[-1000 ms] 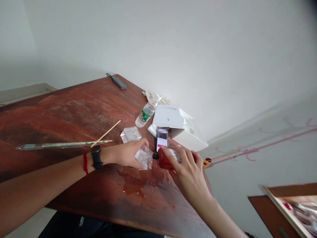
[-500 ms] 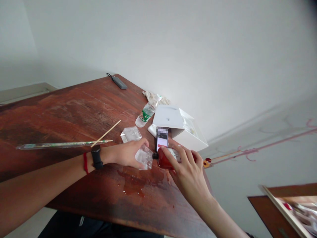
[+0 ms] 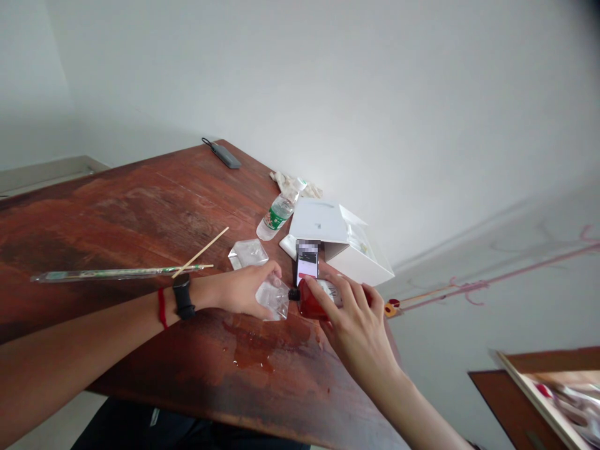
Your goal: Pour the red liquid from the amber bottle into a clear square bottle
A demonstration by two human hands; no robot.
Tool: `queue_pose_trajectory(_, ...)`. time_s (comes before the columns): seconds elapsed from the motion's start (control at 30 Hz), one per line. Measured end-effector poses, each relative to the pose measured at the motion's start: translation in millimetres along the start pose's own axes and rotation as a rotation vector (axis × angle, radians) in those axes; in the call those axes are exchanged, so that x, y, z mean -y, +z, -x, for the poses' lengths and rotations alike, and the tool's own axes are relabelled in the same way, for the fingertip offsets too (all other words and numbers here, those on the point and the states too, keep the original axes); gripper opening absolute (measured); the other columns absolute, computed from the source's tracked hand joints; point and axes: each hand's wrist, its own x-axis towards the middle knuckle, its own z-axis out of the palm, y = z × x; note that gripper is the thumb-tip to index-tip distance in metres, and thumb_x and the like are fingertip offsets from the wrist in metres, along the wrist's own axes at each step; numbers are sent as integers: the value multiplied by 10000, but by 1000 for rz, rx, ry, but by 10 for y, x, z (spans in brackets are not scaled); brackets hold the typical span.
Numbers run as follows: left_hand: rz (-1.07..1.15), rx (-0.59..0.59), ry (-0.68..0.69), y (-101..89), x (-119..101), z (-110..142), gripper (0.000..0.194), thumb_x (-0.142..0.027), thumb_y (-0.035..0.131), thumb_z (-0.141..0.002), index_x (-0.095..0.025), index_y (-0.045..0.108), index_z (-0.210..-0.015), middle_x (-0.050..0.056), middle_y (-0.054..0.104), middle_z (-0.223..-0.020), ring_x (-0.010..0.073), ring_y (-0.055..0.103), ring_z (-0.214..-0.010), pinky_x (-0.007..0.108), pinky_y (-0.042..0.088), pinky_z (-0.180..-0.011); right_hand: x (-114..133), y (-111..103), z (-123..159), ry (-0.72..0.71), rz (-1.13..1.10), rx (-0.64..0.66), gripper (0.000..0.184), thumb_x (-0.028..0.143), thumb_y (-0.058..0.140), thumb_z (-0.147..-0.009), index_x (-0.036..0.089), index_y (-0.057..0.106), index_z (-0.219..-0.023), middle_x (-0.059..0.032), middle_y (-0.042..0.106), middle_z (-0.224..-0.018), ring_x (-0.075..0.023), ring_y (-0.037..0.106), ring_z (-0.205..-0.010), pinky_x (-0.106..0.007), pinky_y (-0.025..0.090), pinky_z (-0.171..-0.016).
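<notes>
My left hand is closed around a clear faceted glass, its thumb and fingers on either side. In my right hand is a bottle of red liquid with a white label, tipped on its side. The bottle's dark neck points left and meets the glass's rim; whether liquid is flowing I cannot tell. A second clear faceted glass stands just beyond my left hand. Behind the bottle, a phone with a lit screen leans against a white box.
A water bottle with a green label stands behind the glasses. Left lie a wrapped chopstick packet and a loose wooden stick. A grey device and a crumpled cloth are farther back. Spilled liquid wets the wooden table near me.
</notes>
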Motion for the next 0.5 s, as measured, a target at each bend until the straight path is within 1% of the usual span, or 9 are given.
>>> queue_pose_trajectory(0.1,-22,-4,-8,1,10,1,579,-333,915,-726,-241,556,-1170,43,728,-1131,294,720,-1032,362,520,-879,2,1,-2,-3,0,-3,689,80,777,-911,320,613,-1536,-138,710,-1350,-345,622,-1211,-529,381,-1023)
queue_pose_trajectory(0.23,-37,-13,16,6,40,-4,597,-341,922,-723,-244,550,-1180,57,735,-1179,311,716,-1108,371,519,-927,2,0,-5,-2,-3,-4,681,69,761,-917,324,616,-1531,-138,713,-1346,-342,621,-1210,-527,379,-1025)
queue_pose_trajectory(0.3,-35,-6,13,7,44,-7,593,-338,921,-723,-242,547,-1173,60,734,-1189,311,718,-1113,373,516,-938,2,-4,-7,0,-7,2,674,66,749,-922,324,617,-1530,-138,709,-1353,-339,620,-1216,-527,379,-1034)
queue_pose_trajectory(0.5,12,13,1,1,10,-3,572,-336,917,-731,-243,539,-1150,54,737,-1153,305,727,-1077,363,529,-898,6,-10,-11,11,1,17,680,58,718,-921,335,610,-1532,-124,691,-1392,-341,607,-1228,-525,385,-1046)
